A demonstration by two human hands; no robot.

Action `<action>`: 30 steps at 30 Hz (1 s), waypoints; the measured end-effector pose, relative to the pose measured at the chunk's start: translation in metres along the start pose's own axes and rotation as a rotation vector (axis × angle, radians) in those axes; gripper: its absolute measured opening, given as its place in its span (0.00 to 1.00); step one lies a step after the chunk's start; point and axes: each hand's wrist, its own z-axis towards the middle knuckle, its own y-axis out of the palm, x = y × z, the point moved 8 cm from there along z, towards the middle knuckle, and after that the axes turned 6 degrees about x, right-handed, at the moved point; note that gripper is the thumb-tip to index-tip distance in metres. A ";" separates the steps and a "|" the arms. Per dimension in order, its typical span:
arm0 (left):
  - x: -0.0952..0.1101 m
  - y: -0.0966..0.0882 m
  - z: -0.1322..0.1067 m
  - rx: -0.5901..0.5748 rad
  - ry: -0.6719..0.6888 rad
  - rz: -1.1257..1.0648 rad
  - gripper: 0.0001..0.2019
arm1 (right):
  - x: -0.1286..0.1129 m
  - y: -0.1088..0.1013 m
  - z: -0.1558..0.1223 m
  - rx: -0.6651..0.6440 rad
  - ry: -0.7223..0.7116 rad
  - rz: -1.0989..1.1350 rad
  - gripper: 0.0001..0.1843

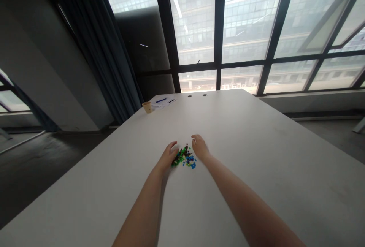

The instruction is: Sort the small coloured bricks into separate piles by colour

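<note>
A loose pile of small plastic pieces (185,157) in green, blue, dark brown and some yellow lies on the white table (222,125). They look like tiny building bricks, too small to tell for sure. At the pile's left edge rests my left hand (167,158), thumb and forefinger apart, its thumb by the green pieces. My right hand (200,148) is just off the upper right side of the pile, with its fingers curved and a small gap at the thumb. I see nothing held in either hand.
Toward the far left of the table stand a tan paper cup (147,107) and papers (161,103) with a blue pen (161,100) and a dark pen (171,101). Two dark round spots (204,95) mark the far edge. Beyond are large windows and a dark curtain (94,41).
</note>
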 end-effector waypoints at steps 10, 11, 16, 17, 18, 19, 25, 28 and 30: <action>0.009 0.031 -0.021 -0.276 0.104 0.462 0.50 | -0.037 0.031 -0.025 -0.392 -0.295 0.041 0.17; 0.014 0.035 -0.020 -0.259 0.127 0.416 0.47 | -0.040 0.028 -0.031 -0.411 -0.313 0.079 0.17; 0.031 0.041 -0.013 -0.206 0.194 0.039 0.32 | -0.030 0.000 -0.045 -0.432 -0.286 0.240 0.21; 0.031 0.037 -0.012 -0.200 0.181 -0.010 0.31 | -0.023 -0.006 -0.047 -0.427 -0.274 0.210 0.25; 0.029 0.034 -0.010 -0.200 0.156 -0.019 0.31 | -0.016 -0.011 -0.049 -0.428 -0.268 0.143 0.33; 0.025 0.030 -0.010 -0.214 0.123 0.016 0.33 | -0.010 -0.013 -0.052 -0.455 -0.279 0.066 0.43; 0.008 0.028 -0.019 -0.390 0.098 0.446 0.51 | 0.000 -0.009 -0.060 -0.484 -0.281 -0.102 0.45; 0.016 0.035 -0.020 -0.338 0.148 0.450 0.43 | -0.009 -0.001 -0.057 -0.421 -0.274 -0.054 0.31; 0.022 0.042 -0.020 -0.304 0.190 0.395 0.38 | -0.016 0.003 -0.055 -0.373 -0.282 0.003 0.24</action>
